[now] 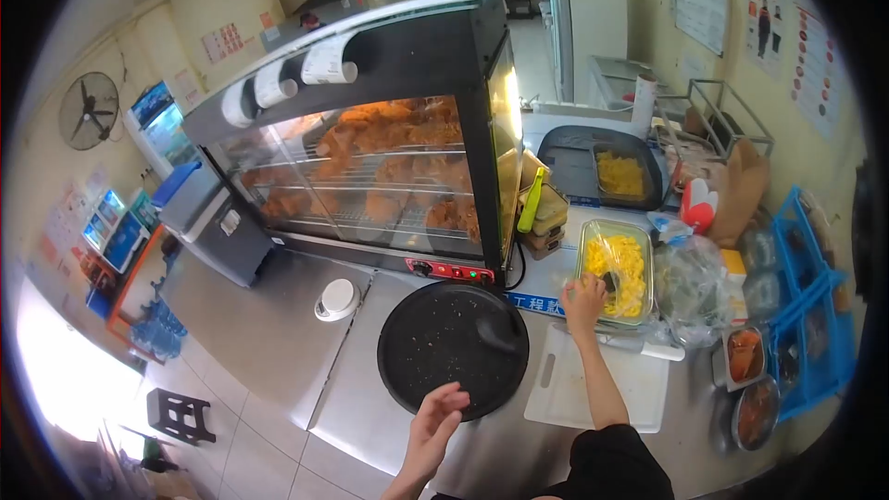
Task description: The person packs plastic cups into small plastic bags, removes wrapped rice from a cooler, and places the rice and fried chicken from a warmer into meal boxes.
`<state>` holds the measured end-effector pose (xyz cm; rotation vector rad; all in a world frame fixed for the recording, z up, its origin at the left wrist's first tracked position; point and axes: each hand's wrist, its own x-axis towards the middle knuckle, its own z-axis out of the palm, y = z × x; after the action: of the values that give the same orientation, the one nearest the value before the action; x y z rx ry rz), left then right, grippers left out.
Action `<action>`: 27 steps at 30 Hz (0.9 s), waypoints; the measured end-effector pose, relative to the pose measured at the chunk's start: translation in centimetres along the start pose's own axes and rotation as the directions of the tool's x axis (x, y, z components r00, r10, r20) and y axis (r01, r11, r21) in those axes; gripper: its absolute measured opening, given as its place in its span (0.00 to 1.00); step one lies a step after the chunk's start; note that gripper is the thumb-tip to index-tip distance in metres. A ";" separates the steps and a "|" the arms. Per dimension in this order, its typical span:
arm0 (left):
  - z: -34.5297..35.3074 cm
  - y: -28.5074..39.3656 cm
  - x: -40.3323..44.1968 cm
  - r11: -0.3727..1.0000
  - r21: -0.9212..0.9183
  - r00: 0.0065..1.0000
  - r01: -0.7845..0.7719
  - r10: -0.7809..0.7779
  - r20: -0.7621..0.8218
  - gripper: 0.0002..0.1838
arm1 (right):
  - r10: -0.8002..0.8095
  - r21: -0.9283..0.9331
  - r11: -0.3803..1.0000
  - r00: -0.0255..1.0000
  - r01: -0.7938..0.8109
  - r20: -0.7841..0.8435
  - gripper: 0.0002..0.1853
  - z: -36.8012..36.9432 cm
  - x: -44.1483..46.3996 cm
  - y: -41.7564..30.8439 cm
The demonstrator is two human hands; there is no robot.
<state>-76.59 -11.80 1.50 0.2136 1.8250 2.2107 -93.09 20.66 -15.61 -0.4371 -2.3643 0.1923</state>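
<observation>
The left fingers point(448, 396) are at the near edge of the pan point(444, 343), most of it ahead of them. Beyond the pan stands the cabinet point(478, 130), with chicken point(394, 187) in it. Ahead-left of these fingers is a tub point(339, 298); farther left, the cooler point(220, 231), and a stool point(181, 415) on the floor.

The right fingers point(574, 287) are at the near left of a dish point(650, 280) of food point(619, 264). Nearer, a board point(639, 391) lies under the forearm point(602, 384), a knife point(659, 350) along its far edge. Rightward come a bag point(690, 278), two tins point(727, 379), then a rack point(813, 338). Farther ahead, a tray point(565, 165) holds another dish point(621, 200).
</observation>
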 end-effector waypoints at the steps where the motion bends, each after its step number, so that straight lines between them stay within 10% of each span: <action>1: 0.5 -0.6 1.7 0.995 0.033 0.990 0.097 -0.094 -0.102 0.22 | 0.144 0.303 0.934 0.976 -0.188 0.163 0.07 0.6 0.1 0.1; 3: 1.4 -3.3 4.8 0.955 0.289 0.991 -0.064 0.094 -0.091 0.23 | 0.258 0.510 0.748 0.894 -0.425 0.367 0.07 -0.5 -1.3 -0.3; 5: 3.7 -3.7 7.7 0.811 0.518 0.947 -0.273 0.322 -0.005 0.24 | 0.167 0.731 -0.072 0.714 -0.679 0.680 0.11 -5.6 -1.5 -2.7; 7: 6.1 -2.8 9.4 0.472 0.779 0.872 -0.413 0.452 0.188 0.22 | 0.034 0.683 -0.409 0.738 -0.606 0.674 0.13 -9.0 -3.4 -4.9; 13: 3.3 -3.5 10.1 0.433 0.625 0.713 -0.649 0.632 0.304 0.14 | -0.086 0.244 -0.920 0.762 -0.308 0.641 0.19 -15.7 -8.0 -10.8; 16: -0.2 -3.2 7.9 0.351 0.620 0.651 -0.701 0.671 0.356 0.12 | 0.058 0.599 -0.568 0.699 -0.564 0.713 0.22 -13.8 -11.8 -14.3; 21: -8.9 -1.4 2.3 0.390 0.697 0.741 -0.602 0.597 0.306 0.12 | -0.263 0.540 -0.483 0.703 -0.689 0.661 0.22 -16.1 -9.2 -22.4; 27: -21.5 1.7 -2.2 0.274 0.567 0.456 -0.777 0.866 0.205 0.10 | -0.234 0.176 -0.929 0.885 -0.325 0.401 0.23 -15.6 -15.1 -39.4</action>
<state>-80.68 -33.00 -0.99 1.5313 2.9316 2.0095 -82.27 -21.25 -3.49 0.4847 -0.1743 2.9797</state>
